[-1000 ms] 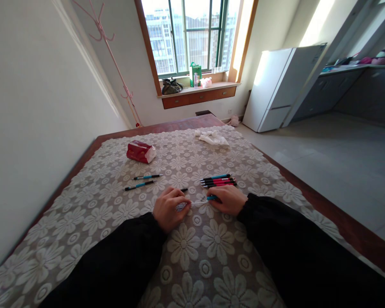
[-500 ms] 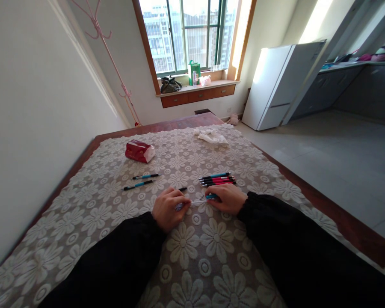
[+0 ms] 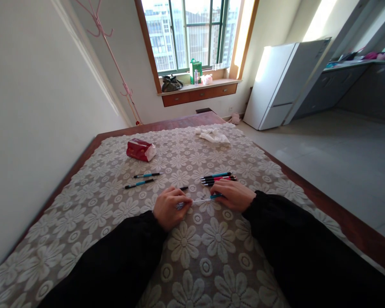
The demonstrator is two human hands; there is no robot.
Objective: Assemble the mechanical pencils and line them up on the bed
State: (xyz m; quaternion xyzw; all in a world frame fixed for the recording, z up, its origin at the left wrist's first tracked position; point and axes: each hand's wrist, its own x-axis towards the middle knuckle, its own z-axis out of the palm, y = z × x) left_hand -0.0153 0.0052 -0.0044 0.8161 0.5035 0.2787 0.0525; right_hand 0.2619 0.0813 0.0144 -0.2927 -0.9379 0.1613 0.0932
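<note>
While both forearms rest on the table (image 3: pixel 83 154), which is covered by a lace cloth with a flower pattern, the two hands meet on a thin pen refill (image 3: pixel 201 200) lying at its middle. Farthest left of that refill lie two blue pens (image 3: pixel 143 179), side by side and apart from the hands, and beyond them sits a red tissue pack (image 3: pixel 140 150). The left hand (image 3: pixel 170 208) has its fingers closed on the refill's left end, beside a short black pen piece (image 3: pixel 183 188). The right hand (image 3: pixel 234 195) pinches a blue pen barrel (image 3: pixel 215 196) at the refill's right end. Just beyond that hand lies a bundle of pens (image 3: pixel 218 177), and farther off a crumpled white cloth (image 3: pixel 213 137).
</note>
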